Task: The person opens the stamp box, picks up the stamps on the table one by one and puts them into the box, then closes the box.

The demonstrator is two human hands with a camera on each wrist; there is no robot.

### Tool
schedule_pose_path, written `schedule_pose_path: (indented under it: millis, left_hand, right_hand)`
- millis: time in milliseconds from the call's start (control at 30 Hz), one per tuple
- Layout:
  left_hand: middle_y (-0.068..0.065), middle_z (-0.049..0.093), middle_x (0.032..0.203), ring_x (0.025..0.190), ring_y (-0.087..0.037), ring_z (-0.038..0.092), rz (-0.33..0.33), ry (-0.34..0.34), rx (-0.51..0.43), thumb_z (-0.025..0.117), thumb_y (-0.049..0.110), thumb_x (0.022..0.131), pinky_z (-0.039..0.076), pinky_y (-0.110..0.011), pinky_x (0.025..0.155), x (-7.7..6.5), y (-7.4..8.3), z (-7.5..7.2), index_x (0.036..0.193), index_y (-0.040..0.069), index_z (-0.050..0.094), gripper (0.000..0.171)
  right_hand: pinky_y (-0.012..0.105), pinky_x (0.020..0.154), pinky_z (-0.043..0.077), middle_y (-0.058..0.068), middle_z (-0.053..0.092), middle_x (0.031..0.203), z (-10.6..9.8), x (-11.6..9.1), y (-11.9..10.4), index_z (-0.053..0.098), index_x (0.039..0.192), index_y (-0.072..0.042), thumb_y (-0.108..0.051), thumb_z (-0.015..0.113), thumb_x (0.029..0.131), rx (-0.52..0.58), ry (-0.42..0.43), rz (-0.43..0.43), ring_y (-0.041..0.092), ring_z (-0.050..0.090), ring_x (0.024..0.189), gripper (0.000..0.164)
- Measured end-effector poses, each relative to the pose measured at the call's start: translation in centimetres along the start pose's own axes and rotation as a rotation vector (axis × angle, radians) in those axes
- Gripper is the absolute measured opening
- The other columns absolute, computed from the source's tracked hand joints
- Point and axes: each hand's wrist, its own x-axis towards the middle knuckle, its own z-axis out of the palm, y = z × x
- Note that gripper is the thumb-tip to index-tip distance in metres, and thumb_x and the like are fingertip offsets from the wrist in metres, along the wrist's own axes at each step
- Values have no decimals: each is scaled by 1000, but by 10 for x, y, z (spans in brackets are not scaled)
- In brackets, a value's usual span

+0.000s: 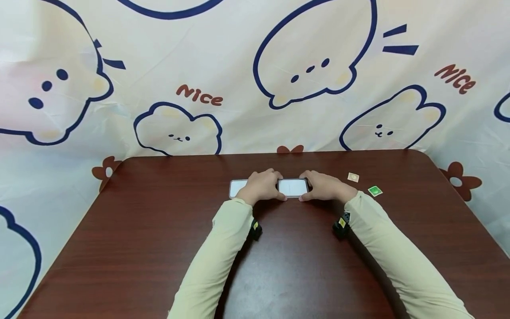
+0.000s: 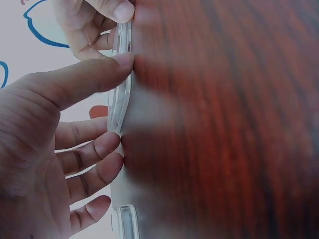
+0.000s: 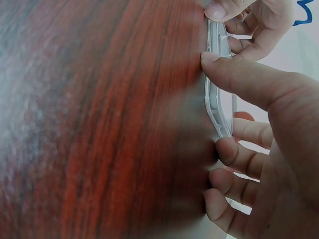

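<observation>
A flat white rectangular case with clear plastic edges [image 1: 292, 188] lies on the table, far from the body. My left hand [image 1: 263, 184] holds its left end and my right hand [image 1: 322, 186] its right end. In the left wrist view, the left thumb [image 2: 119, 62] presses the near edge while fingers lie around the end. The right wrist view shows the right thumb [image 3: 212, 59] likewise on the near edge, fingertips touching the corner. A second white case [image 1: 237, 188] lies just left, partly hidden behind the left hand.
Right of the right hand lie a small cream square [image 1: 353, 177] and a small green square [image 1: 375, 191]. The dark brown wooden table [image 1: 139, 248] ends at a printed cloth [image 1: 239, 57] along its back and sides.
</observation>
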Motion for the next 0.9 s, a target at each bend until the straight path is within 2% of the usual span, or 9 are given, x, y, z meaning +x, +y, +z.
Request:
schedule_pose_path:
  millis: [267,533,767,900]
  left_hand:
    - [-2,59,127,117,-18,55,7,3,-6,71,51,81,38,-45,102,-2,-1,-2,134,15,52,67]
    - [0,61,121,107,-16,58,19,7,-44,72,49,81,38,-43,97,-4,-1,-2,133,17,50,65]
    - [1,62,113,104,-15,57,-3,-21,-76,76,44,80,35,-46,103,-3,-2,-3,141,18,45,73]
    - [0,64,113,107,-17,59,-16,-22,-83,76,42,81,34,-47,105,-2,-3,-4,140,18,49,69]
  right_hand:
    - [45,90,46,17,54,125,0,-1,-3,45,137,-3,-37,73,84,-13,15,2,26,54,101,69]
    - [41,88,46,15,55,123,5,-3,1,43,136,-1,-34,73,84,23,40,-8,23,55,100,68]
    - [33,76,44,11,56,100,4,-8,8,45,133,0,-32,74,83,95,88,-27,19,53,85,66]
    - [31,73,40,9,52,93,4,-14,9,46,131,1,-30,75,83,130,102,-54,18,49,81,64]
